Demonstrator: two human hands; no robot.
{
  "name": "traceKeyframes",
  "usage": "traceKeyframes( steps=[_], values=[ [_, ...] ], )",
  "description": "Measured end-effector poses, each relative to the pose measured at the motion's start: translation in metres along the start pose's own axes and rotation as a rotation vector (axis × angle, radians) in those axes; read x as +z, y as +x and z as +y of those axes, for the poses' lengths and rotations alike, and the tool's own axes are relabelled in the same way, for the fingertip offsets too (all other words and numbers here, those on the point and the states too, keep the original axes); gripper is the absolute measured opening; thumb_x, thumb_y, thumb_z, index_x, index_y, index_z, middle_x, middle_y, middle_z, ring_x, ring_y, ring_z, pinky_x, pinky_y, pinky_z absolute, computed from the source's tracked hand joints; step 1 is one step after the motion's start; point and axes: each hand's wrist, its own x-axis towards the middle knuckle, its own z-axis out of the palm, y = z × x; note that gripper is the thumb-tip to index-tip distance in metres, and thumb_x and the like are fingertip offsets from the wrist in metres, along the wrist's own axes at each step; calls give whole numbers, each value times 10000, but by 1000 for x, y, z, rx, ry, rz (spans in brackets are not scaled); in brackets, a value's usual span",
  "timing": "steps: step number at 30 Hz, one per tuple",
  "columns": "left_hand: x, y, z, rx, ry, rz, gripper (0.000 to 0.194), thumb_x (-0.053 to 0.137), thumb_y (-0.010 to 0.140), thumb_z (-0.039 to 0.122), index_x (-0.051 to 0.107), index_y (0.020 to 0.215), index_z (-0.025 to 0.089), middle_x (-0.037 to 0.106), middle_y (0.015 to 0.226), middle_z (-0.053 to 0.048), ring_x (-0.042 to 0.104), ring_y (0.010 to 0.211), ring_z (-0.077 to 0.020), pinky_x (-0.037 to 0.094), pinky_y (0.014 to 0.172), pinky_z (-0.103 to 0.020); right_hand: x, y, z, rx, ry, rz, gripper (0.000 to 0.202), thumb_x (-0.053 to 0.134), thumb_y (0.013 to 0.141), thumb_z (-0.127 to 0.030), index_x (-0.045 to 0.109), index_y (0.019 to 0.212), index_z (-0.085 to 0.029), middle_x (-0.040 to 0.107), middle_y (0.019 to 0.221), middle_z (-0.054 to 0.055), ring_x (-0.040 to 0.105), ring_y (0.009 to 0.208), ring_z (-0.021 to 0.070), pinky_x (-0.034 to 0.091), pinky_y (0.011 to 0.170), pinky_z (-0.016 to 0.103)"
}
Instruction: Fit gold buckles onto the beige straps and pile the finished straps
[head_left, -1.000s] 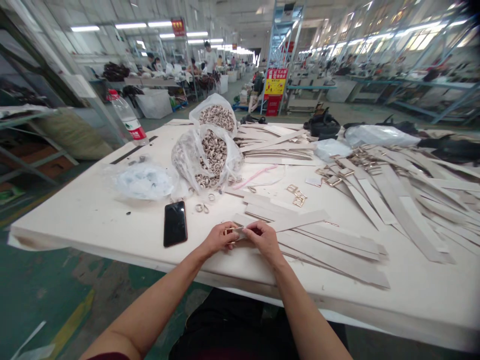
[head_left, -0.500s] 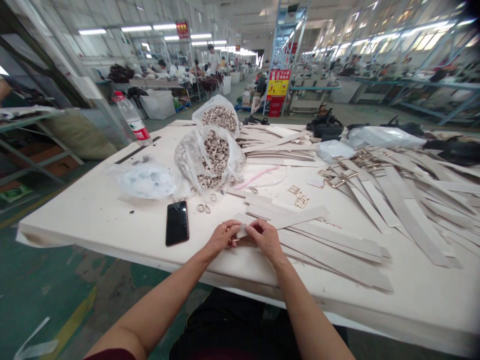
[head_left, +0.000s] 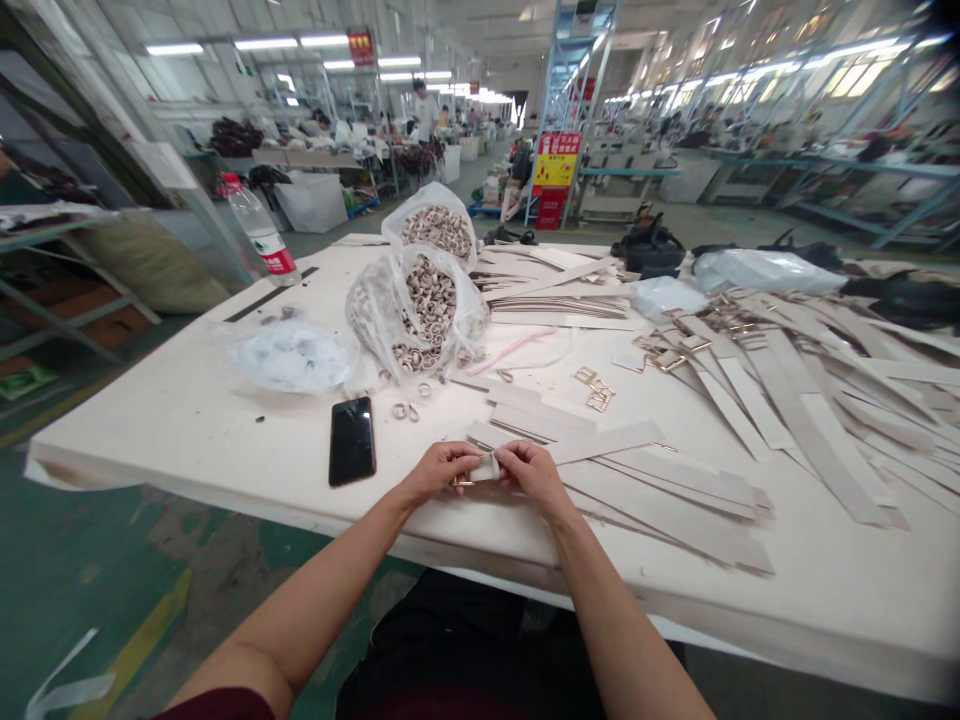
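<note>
Near the table's front edge, my left hand [head_left: 444,468] is closed on a gold buckle [head_left: 465,484] and the short end of a light grey strap [head_left: 488,466]. My right hand [head_left: 534,472] pinches the same strap piece from the other side, fingertips close to those of the left. The fingers cover most of the buckle and the fold of the strap. Just beyond and to the right lie stacked grey straps [head_left: 675,480]. Several loose gold buckles [head_left: 598,393] rest farther back on the table.
Clear plastic bags of small strap loops [head_left: 431,300] stand at the table's middle. A black phone [head_left: 352,442] lies left of my hands, with a water bottle [head_left: 262,235] at the far left. Straps with buckles [head_left: 795,400] spread over the right side.
The strap piece between my fingertips shows more of its face now, and the hands have turned it slightly. Both hands stay in nearly the same place. The view has shifted a little.
</note>
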Motion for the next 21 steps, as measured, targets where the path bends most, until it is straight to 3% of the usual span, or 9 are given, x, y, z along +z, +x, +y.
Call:
traceKeyframes(
  steps=[8,15,18,21],
  values=[
    [6,-4,10,62,89,-5,319,617,780,397,674,913,112,530,486,38,489,404,-74,427,408,-171,2,-3,-7,-23,28,-38,284,722,655,-416,573,667,-175,565,471,-43,473,414,91,367,424,208],
    [2,-6,18,76,13,-76,330,631,766,399,648,914,105,544,529,29,506,423,-78,448,411,-176,1,-10,-22,69,251,-117,300,734,643,-408,625,752,-151,586,518,-35,503,446,81,415,465,203],
    [6,-9,23,74,51,-107,313,626,773,393,650,901,108,544,519,27,508,423,-81,454,420,-185,4,-14,-24,66,208,-65,306,714,655,-439,619,712,-153,577,500,-32,505,436,89,431,463,213],
    [16,-12,30,110,128,-116,275,613,785,383,661,845,118,546,544,23,503,443,-73,453,436,-176,9,-17,-26,-14,25,114,299,715,641,-438,615,657,-156,562,495,-29,477,418,87,404,420,206]
  ],
)
